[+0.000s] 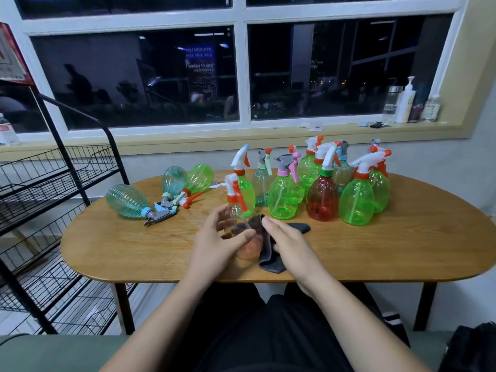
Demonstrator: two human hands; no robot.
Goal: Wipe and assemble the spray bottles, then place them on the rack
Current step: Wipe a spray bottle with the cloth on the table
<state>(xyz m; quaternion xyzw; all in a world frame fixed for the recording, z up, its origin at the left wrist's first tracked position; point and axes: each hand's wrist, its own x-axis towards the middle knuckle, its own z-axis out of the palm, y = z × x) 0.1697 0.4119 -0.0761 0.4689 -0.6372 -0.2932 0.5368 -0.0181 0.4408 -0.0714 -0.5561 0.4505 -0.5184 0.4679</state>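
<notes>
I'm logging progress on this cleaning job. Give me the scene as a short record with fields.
left hand: grips the pale orange spray bottle, trigger head fitted
right hand: holds the grey cloth against that bottle
upright bottles: a cluster, mostly green, with one red bottle
lying bottles: two teal, one green, left of the cluster
surface: wooden table
rack: black wire rack, left of the table
stage: wiping

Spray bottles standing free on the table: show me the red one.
The red bottle with the green collar, front row, right of the pink-triggered green bottle; the others standing are green or teal.
</notes>
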